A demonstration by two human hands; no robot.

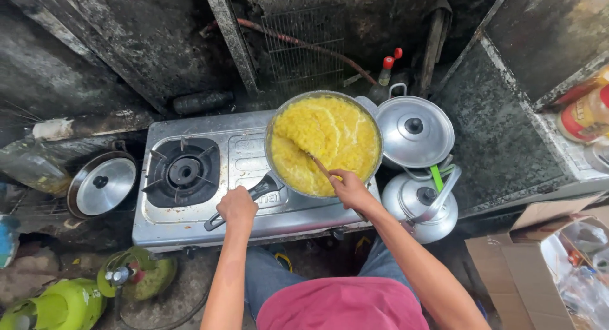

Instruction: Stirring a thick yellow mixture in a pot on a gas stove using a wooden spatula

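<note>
On the steel stove top, the left burner [184, 172] sits bare and unlit. A round metal lid [101, 184] with a black knob lies off to the left of the stove. To the right, a lidded aluminium pot [413, 131] stands above a shiny kettle [422, 207], the two just beside each other. Two green gas cylinders [54, 304] rest on the floor at lower left. An open cardboard box [507, 260] sits at lower right, and a wire rack [303, 47] leans against the sooty back wall.

support: steel gas stove [247, 222] | on it: pan [274, 153] of yellow food
</note>
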